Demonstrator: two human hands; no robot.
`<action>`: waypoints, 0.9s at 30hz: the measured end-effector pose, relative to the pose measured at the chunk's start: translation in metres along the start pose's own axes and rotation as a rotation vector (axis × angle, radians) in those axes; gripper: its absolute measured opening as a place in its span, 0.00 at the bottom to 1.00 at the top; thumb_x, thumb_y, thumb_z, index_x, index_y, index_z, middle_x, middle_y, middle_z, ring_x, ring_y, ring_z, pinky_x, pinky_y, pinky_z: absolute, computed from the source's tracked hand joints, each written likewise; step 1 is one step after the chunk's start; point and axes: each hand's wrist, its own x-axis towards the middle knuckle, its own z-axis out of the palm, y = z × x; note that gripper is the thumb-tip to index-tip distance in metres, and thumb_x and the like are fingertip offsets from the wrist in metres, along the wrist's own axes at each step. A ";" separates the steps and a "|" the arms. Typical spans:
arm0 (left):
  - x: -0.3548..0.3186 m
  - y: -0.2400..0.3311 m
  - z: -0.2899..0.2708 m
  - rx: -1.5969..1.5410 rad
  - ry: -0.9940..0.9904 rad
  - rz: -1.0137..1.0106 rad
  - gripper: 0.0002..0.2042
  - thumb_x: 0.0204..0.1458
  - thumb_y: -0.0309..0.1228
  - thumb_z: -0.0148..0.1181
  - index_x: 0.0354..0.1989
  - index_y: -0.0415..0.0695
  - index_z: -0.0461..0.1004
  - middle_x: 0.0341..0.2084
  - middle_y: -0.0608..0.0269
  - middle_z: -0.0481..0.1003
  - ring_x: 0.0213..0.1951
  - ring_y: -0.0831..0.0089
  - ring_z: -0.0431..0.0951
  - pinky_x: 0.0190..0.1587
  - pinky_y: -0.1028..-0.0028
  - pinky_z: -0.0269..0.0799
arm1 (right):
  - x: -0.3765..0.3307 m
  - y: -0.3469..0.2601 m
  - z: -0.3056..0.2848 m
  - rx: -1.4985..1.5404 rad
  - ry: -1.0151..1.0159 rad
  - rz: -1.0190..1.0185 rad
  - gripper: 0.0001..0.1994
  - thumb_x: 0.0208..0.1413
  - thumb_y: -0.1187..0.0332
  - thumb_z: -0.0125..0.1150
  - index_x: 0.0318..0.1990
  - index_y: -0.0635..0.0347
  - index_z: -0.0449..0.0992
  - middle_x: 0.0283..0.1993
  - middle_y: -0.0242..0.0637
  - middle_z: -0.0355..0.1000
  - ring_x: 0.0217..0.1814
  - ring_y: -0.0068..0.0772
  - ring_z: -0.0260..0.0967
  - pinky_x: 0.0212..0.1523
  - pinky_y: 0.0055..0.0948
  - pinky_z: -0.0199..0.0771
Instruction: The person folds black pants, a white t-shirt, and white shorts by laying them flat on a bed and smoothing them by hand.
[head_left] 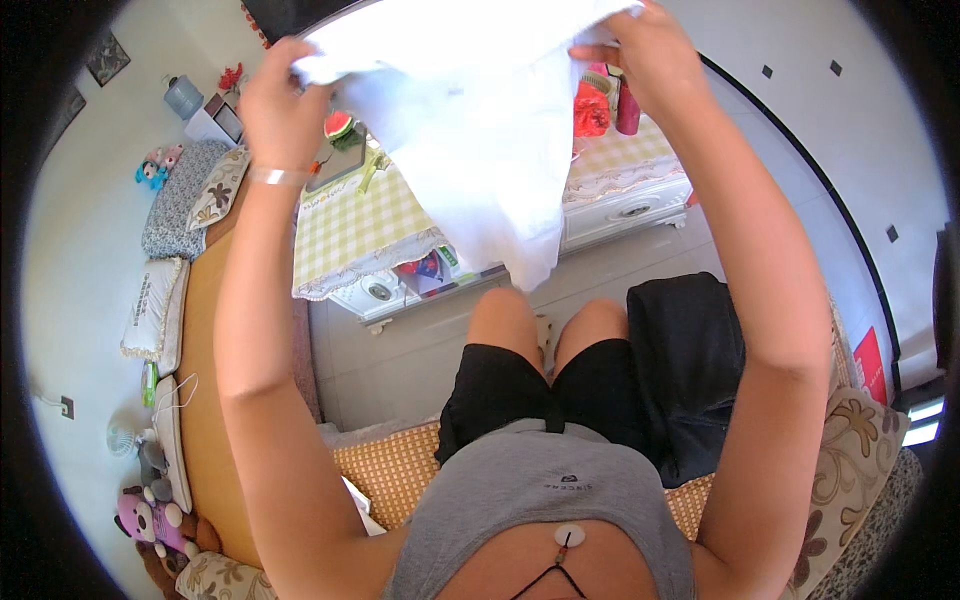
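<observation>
A white garment [480, 130] hangs spread out in the air ahead of me, over the near side of the table and above my knees. Glare washes out its upper part, so its exact kind is unclear. At its upper left corner, my left hand [285, 110] pinches the fabric between closed fingers. On the opposite corner, my right hand [650, 60] grips the cloth, with both arms raised and stretched forward. The lower end tapers down and is slightly blurred. Beside my right thigh lies a black piece of clothing [690, 370].
Ahead stands a low white table with a green checked tablecloth [350, 235]. It carries a cut watermelon [338, 125], a red plastic bag [591, 108] and a dark red bottle [627, 108]. Woven matting [395, 470] covers my seat. Cushions [158, 310] and plush toys [150, 520] line the left.
</observation>
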 end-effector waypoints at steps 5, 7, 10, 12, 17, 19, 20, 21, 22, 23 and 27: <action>-0.084 0.055 -0.083 -0.498 -0.287 -0.348 0.25 0.39 0.12 0.57 0.50 0.36 0.66 0.39 0.59 0.73 0.42 0.72 0.75 0.44 0.74 0.73 | -0.106 0.011 -0.047 -0.321 -0.322 -0.157 0.16 0.47 0.72 0.58 0.46 0.60 0.76 0.39 0.34 0.76 0.39 0.25 0.73 0.39 0.29 0.72; -0.122 0.064 -0.116 -0.593 -0.493 -0.395 0.25 0.39 0.19 0.62 0.50 0.35 0.68 0.37 0.57 0.75 0.39 0.70 0.77 0.40 0.74 0.72 | -0.153 -0.007 -0.062 -0.493 -0.595 -0.194 0.17 0.45 0.74 0.58 0.47 0.58 0.75 0.39 0.38 0.76 0.41 0.33 0.74 0.39 0.31 0.73; -0.153 0.054 -0.158 -0.883 -1.211 -0.050 0.19 0.40 0.26 0.65 0.44 0.34 0.74 0.31 0.48 0.77 0.29 0.60 0.79 0.26 0.69 0.72 | -0.187 -0.012 -0.070 -0.461 -1.167 -0.111 0.19 0.44 0.77 0.56 0.48 0.54 0.74 0.42 0.43 0.74 0.46 0.44 0.72 0.39 0.34 0.75; -0.160 0.067 -0.146 -1.137 -1.258 0.160 0.20 0.49 0.21 0.54 0.53 0.30 0.68 0.29 0.47 0.76 0.26 0.62 0.77 0.26 0.69 0.71 | -0.209 0.009 -0.066 -0.353 -1.335 -0.029 0.21 0.44 0.76 0.56 0.49 0.52 0.73 0.43 0.44 0.73 0.45 0.45 0.72 0.36 0.36 0.73; -0.164 0.047 -0.128 -1.290 -1.692 0.235 0.27 0.50 0.22 0.54 0.59 0.27 0.58 0.30 0.46 0.75 0.30 0.57 0.76 0.30 0.67 0.70 | -0.200 0.066 -0.052 0.180 -1.440 0.034 0.15 0.51 0.72 0.57 0.47 0.65 0.74 0.41 0.47 0.73 0.46 0.50 0.71 0.44 0.38 0.72; -0.186 0.018 -0.092 -1.461 -1.213 -0.029 0.28 0.52 0.28 0.56 0.60 0.29 0.58 0.35 0.50 0.74 0.33 0.59 0.75 0.34 0.67 0.69 | -0.188 0.088 -0.062 0.164 -1.157 0.298 0.15 0.55 0.67 0.55 0.48 0.65 0.74 0.46 0.44 0.74 0.49 0.42 0.72 0.52 0.38 0.70; -0.201 0.007 -0.075 -1.501 -0.973 -0.214 0.28 0.53 0.31 0.56 0.60 0.30 0.58 0.39 0.51 0.74 0.37 0.60 0.74 0.38 0.66 0.69 | -0.193 0.115 -0.059 0.336 -0.831 0.525 0.17 0.56 0.63 0.56 0.49 0.64 0.73 0.49 0.42 0.73 0.51 0.38 0.71 0.55 0.39 0.68; -0.219 0.004 -0.059 -1.481 -0.760 -0.547 0.27 0.56 0.35 0.53 0.60 0.31 0.58 0.45 0.49 0.72 0.44 0.58 0.73 0.44 0.66 0.68 | -0.183 0.131 -0.041 0.540 -0.563 0.655 0.21 0.57 0.58 0.56 0.53 0.63 0.70 0.53 0.43 0.70 0.54 0.37 0.69 0.57 0.39 0.66; -0.237 0.001 -0.039 -1.512 -0.619 -0.858 0.29 0.57 0.41 0.50 0.61 0.33 0.57 0.49 0.49 0.70 0.49 0.58 0.71 0.49 0.64 0.67 | -0.175 0.153 -0.025 0.749 -0.392 0.733 0.27 0.58 0.53 0.54 0.58 0.61 0.63 0.58 0.42 0.66 0.59 0.36 0.64 0.60 0.40 0.63; -0.257 -0.002 -0.017 -1.543 -0.409 -1.147 0.31 0.58 0.47 0.47 0.62 0.35 0.56 0.54 0.50 0.68 0.54 0.58 0.70 0.54 0.63 0.66 | -0.174 0.190 -0.023 0.852 -0.192 0.898 0.29 0.60 0.50 0.50 0.62 0.59 0.58 0.62 0.39 0.62 0.64 0.36 0.59 0.62 0.41 0.59; -0.377 -0.028 0.021 -1.831 -0.536 -1.861 0.38 0.56 0.60 0.39 0.65 0.40 0.52 0.62 0.51 0.59 0.61 0.57 0.62 0.63 0.58 0.56 | -0.216 0.300 -0.028 0.678 -0.211 1.121 0.31 0.60 0.45 0.46 0.63 0.58 0.58 0.63 0.37 0.60 0.64 0.37 0.58 0.63 0.40 0.57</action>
